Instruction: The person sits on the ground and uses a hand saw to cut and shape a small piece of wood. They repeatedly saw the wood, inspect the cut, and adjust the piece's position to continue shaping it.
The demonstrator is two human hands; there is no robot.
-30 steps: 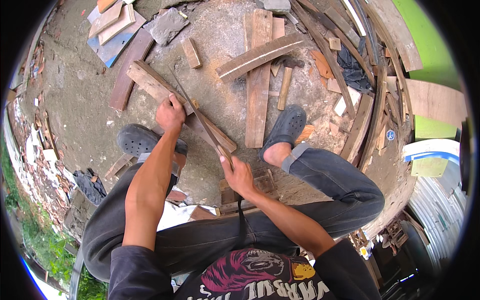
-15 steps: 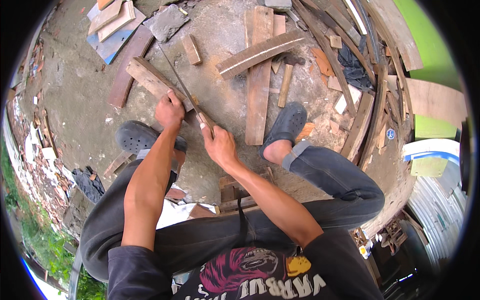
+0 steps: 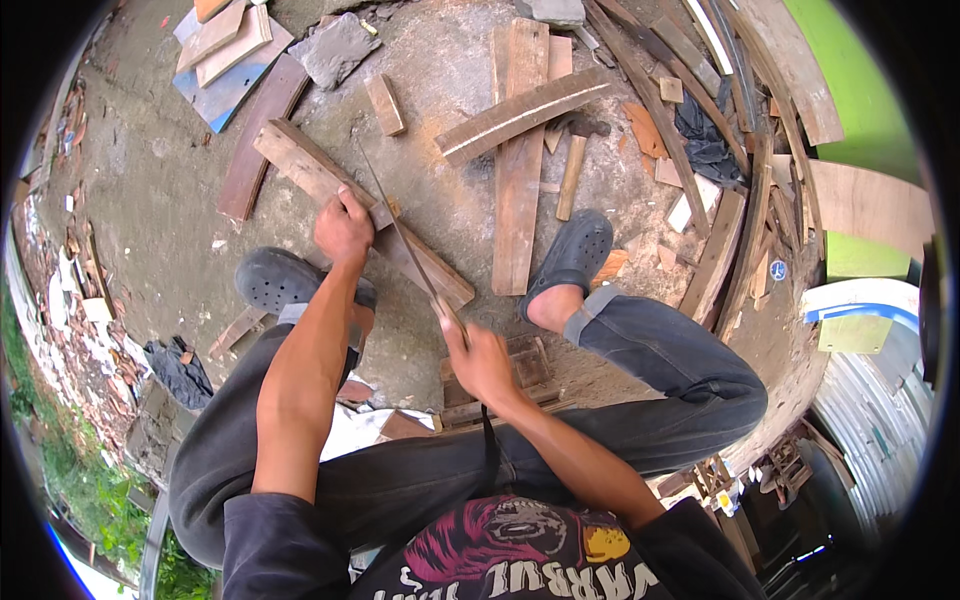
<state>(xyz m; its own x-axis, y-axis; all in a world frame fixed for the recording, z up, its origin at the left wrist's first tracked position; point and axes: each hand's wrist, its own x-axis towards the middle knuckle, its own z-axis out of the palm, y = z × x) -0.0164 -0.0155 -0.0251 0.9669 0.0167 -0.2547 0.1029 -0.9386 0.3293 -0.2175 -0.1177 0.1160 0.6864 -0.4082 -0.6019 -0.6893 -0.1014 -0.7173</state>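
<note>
My left hand [image 3: 344, 226] is curled firmly over a weathered brown rectangular timber [image 3: 300, 162], which lies aslant on the grey-brown earthen ground [image 3: 165, 230], ahead of my left dark-grey perforated clog [image 3: 270, 281]. My right hand [image 3: 478, 358] is closed around the pale wooden handle of a long saw with a thin dark blade [image 3: 404, 238]. That blade slants away past the timber's near end, just beside my left hand; I cannot tell whether its teeth touch the wood. A second brown wooden length [image 3: 437, 268] stretches from there toward me. Farther right, a brown board with a white-striped edge [image 3: 525, 115] lies across a long flat brown board [image 3: 520, 200]. Beside them rests a hammer with a wooden handle [image 3: 571, 175], and long dark planks [image 3: 715, 255] line the ground's right edge.
</note>
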